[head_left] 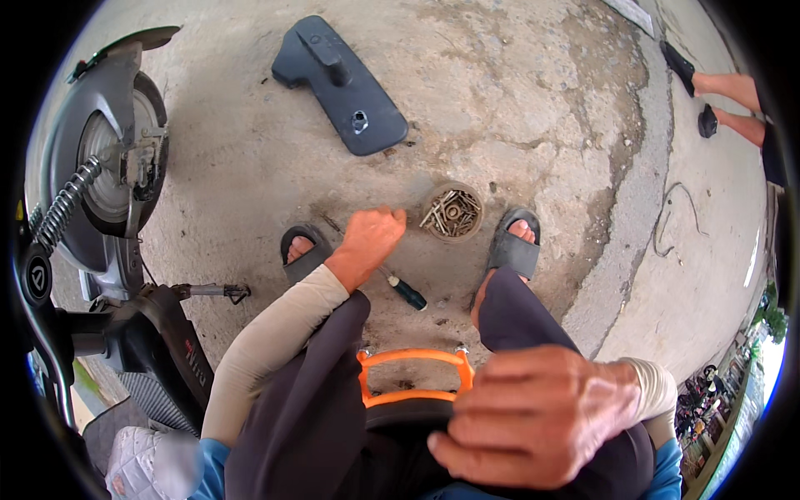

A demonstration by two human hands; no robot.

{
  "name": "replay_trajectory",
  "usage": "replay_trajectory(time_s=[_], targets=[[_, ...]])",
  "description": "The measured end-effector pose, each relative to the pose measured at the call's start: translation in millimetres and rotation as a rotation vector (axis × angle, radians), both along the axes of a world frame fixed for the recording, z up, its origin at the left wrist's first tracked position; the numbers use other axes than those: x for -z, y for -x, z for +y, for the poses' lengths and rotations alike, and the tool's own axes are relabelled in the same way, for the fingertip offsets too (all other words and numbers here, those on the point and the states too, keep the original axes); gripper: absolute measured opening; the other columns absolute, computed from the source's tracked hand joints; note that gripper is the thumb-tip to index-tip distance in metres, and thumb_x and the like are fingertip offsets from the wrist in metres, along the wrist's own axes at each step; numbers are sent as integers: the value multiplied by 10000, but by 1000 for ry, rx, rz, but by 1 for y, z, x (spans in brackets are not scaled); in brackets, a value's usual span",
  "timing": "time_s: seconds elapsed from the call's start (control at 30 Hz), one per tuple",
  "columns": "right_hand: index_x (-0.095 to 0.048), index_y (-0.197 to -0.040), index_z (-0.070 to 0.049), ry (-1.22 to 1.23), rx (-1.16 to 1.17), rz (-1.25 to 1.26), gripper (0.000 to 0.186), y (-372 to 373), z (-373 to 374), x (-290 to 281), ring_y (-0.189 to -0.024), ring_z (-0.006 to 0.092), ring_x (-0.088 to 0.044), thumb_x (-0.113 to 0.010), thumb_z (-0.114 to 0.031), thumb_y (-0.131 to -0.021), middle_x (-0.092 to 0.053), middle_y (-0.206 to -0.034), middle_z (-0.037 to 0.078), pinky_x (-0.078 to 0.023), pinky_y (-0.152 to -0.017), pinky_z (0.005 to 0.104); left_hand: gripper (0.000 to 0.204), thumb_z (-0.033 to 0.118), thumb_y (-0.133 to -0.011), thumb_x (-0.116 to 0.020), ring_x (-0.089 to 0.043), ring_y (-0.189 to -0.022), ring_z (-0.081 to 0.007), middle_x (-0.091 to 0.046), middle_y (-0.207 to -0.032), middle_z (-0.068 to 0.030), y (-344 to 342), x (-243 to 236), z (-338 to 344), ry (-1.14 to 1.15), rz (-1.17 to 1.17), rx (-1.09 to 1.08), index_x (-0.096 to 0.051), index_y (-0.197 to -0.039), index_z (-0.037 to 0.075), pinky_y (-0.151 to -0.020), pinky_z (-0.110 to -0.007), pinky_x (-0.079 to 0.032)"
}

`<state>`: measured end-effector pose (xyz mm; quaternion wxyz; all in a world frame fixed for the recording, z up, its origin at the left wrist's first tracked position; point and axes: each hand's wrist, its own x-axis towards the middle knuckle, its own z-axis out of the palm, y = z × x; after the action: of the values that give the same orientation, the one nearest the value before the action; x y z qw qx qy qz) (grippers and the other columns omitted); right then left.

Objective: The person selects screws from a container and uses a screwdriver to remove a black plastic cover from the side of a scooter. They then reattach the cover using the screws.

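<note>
- The wheel (108, 198) stands at far left with its coil spring (71, 197) and some bracketry in plain sight; neither hand reaches it, so nothing is being loosened or fitted there right now.
- The dark body (158, 337) of the two-wheeler sits nearer the person, and whether all its fixings are in place cannot be told.
- A dark moulded cover (337, 87) lies on the concrete ground, well apart from the machine. If it belongs there, taking it off is probably done and putting it back is left, though the view cannot confirm the match.
- The person's left grip (371, 242) is held low between the feet, fingers curled in, just beside the tub; I cannot tell whether it is clenched on something small or bare.
- A screwdriver (407, 293) with a dark green handle lies close by that hand, its shaft partly covered, so no driving appears under way.
- A round tub (452, 238) between the feet holds loose metal fasteners (450, 215); those lying in it are unfitted, and any sorting looks unfinished.
- The right grip (533, 417) hangs over the right thigh, blurred, fingers bent; no thing shows in it, but the palm is hidden, so I cannot tell if it is grasping.
</note>
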<state>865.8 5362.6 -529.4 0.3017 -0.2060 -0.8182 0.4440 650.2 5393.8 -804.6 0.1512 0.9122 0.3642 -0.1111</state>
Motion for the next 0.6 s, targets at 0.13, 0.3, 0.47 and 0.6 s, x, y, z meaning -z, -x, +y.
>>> replay_trajectory(time_s=[0.13, 0.3, 0.47, 0.6], targets=[[-688, -925, -12, -83, 142, -375, 164, -17, 8, 45, -676, 211, -621, -753, -92, -798, -606, -758, 60, -484, -601, 343, 132, 76, -805, -661, -713, -726, -326, -677, -822, -122, 18, -5, 12, 76, -67, -64, -602, -922, 72, -588, -418, -566], [-652, -947, -29, 71, 383, -570, 144, -51, -7, 103, -775, 295, -638, -700, -98, -829, -612, -822, 87, -500, -673, 401, 170, 89, -815, -676, -673, -713, -371, -668, -857, -107, -7, -57, 21, 160, -285, -208, -585, -958, 82, -577, -471, -523], [-662, -986, -54, 159, 378, -808, 153, -57, -29, 140, -827, 331, -654, -698, -128, -857, -632, -864, 103, -528, -717, 434, 175, 95, -883, -663, -670, -808, -367, -669, -910, -128, -32, -70, 20, 281, -356, -128, -595, -1040, 57, -673, -463, -524], [-653, -1004, -57, 191, 392, -834, 163, -53, -32, 157, -864, 356, -659, -685, -154, -877, -636, -879, 110, -528, -741, 463, 176, 98, -904, -664, -678, -856, -364, -685, -951, -145, -13, -70, 18, 363, -406, -234, -622, -1065, 38, -700, -445, -529]])
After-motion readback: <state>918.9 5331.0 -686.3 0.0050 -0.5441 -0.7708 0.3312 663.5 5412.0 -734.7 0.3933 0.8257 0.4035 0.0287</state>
